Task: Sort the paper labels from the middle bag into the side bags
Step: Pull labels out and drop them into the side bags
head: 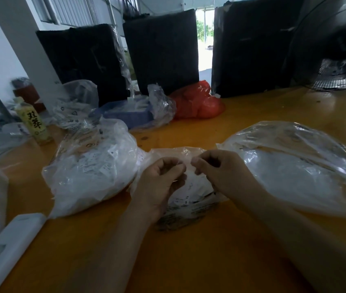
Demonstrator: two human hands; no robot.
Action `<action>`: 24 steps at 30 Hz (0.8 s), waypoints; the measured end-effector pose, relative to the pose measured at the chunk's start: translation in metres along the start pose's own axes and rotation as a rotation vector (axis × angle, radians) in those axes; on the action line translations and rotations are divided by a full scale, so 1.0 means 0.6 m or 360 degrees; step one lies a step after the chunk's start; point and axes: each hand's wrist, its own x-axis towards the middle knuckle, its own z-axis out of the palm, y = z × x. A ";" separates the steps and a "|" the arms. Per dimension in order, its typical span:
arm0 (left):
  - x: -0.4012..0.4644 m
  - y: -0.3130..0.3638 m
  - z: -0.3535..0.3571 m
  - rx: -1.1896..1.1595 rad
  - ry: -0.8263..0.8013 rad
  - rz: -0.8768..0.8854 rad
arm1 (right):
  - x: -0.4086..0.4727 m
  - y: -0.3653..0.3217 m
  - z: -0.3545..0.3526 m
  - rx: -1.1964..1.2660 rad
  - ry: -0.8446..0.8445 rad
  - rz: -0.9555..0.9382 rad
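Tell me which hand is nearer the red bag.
Right. The right hand is over the middle bag, below and slightly right of the red bag at the table's far side. The left hand sits further left and a bit nearer the camera.

A glossy orange-yellow wooden table (pixel 199 261) is seen. At its middle lies a small clear plastic bag of paper labels (pixel 189 204). Left of that bag a fuller clear bag (pixel 91 172) is set, right of it a large clear bag (pixel 294 166). Behind it lie a red plastic bag (pixel 197 102) and what may be a blue tray (pixel 125 115); far left of it a yellow bottle (pixel 33 123) stands.
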 end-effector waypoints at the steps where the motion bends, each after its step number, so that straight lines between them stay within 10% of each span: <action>1: 0.001 0.000 -0.001 -0.0033 0.0003 -0.0019 | 0.001 0.001 0.001 -0.0017 0.0012 -0.0004; 24: -0.006 0.014 0.002 -0.0115 0.0062 0.0050 | -0.007 -0.010 0.004 -0.0023 0.0057 -0.0127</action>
